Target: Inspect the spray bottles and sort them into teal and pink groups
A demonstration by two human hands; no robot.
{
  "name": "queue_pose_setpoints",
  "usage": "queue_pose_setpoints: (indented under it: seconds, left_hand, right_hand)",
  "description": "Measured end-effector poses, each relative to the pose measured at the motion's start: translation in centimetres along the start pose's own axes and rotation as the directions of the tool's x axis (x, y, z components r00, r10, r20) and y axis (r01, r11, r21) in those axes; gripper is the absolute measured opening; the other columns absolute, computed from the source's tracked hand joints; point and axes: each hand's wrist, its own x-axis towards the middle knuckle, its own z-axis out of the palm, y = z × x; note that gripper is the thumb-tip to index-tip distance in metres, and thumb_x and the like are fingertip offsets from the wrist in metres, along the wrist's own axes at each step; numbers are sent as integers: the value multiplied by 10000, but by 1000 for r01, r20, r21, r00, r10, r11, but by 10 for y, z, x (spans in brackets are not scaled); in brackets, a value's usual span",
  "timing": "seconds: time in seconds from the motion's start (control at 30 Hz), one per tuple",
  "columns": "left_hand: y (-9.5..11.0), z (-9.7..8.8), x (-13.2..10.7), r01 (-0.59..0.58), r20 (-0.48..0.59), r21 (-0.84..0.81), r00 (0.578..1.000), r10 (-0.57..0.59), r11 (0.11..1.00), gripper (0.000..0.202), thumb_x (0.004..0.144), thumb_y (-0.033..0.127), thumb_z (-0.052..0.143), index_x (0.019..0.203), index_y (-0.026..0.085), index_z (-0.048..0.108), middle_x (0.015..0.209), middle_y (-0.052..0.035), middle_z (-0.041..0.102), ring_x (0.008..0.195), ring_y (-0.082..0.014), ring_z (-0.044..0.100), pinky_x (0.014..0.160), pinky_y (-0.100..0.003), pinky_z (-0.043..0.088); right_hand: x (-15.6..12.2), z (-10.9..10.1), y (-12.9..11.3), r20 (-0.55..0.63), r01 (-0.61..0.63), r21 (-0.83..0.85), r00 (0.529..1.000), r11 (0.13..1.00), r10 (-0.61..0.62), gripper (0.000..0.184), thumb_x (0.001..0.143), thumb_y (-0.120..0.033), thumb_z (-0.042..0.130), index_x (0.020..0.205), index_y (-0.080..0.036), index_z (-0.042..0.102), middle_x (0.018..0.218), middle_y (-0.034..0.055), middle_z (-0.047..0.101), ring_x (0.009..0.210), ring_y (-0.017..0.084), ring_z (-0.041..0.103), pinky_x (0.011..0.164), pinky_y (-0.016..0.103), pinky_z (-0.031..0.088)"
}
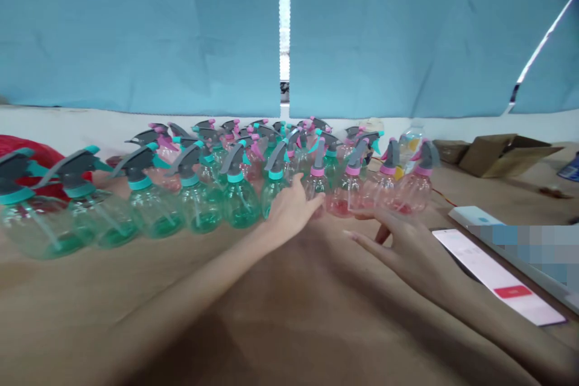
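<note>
Green spray bottles stood in a row from the left side of the desk to its middle, with the open left hand against them. Pink spray bottles stood just beyond the open right hand. Both forearms reached back toward the near edge, and a white-screened phone lay at right.

The camera sits on my head, facing forward and down. It looks close over my left hand and right hand, across the table to the spray bottles just beyond them, with the blue curtain farther off along the top.
</note>
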Motion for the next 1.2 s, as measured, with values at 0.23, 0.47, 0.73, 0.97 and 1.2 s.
queue_pose_setpoints:
  seconds: [0.23, 0.47, 0.73, 0.97, 1.2]
  left_hand:
    - [18, 16, 33, 99, 1, 193, 995, -102, 976, 739, 815, 551, 453, 1251, -42, 388, 899, -269, 666, 935, -407, 620, 723, -449, 469]
    - [19, 12, 30, 128, 18, 307, 990, -140, 943, 660, 810, 573, 445, 1175, 22, 450, 938, -255, 674, 949, -382, 634, 728, -414, 483]
    - [34, -4, -31, 59, 87, 379, 991, -99, 923, 760, 776, 688, 398, 1204, 60, 433, 792, -165, 705, 780, -334, 680, 625, -357, 475]
    - [41, -22, -79, -21, 138, 407, 990, -39, 913, 699, 728, 766, 388, 1086, 177, 500, 749, -98, 702, 678, -348, 675, 545, -378, 457]
    - [25, -41, -90, -45, 1, 106, 999, 45, 993, 592, 719, 681, 529, 1108, 236, 508, 1115, -90, 581, 1024, -313, 558, 798, -461, 459]
  right_hand:
    - [-3, -7, 27, 52, -53, 36, 997, 998, 51, 464, 814, -598, 490, 1083, -244, 625, 589, 9, 632, 524, 201, 596, 470, 287, 374]
    - [3, -4, 36, 101, -62, 108, 994, 992, 52, 441, 817, -583, 501, 1066, -242, 627, 728, 51, 681, 656, 237, 639, 513, 296, 411]
    - [9, 21, 20, 119, 59, 192, 989, 980, -83, 714, 716, -629, 605, 1285, -219, 472, 1187, 137, 619, 1064, 354, 579, 826, 486, 467]
    - [-7, 44, 5, 147, 116, 604, 956, 789, -252, 765, 652, -529, 722, 1294, -249, 414, 1271, 90, 558, 1142, 292, 530, 912, 470, 442]
    - [-18, 43, -20, 203, 59, 631, 950, 774, -239, 682, 647, -496, 748, 1210, -239, 462, 1106, 75, 608, 1006, 274, 580, 797, 438, 481]
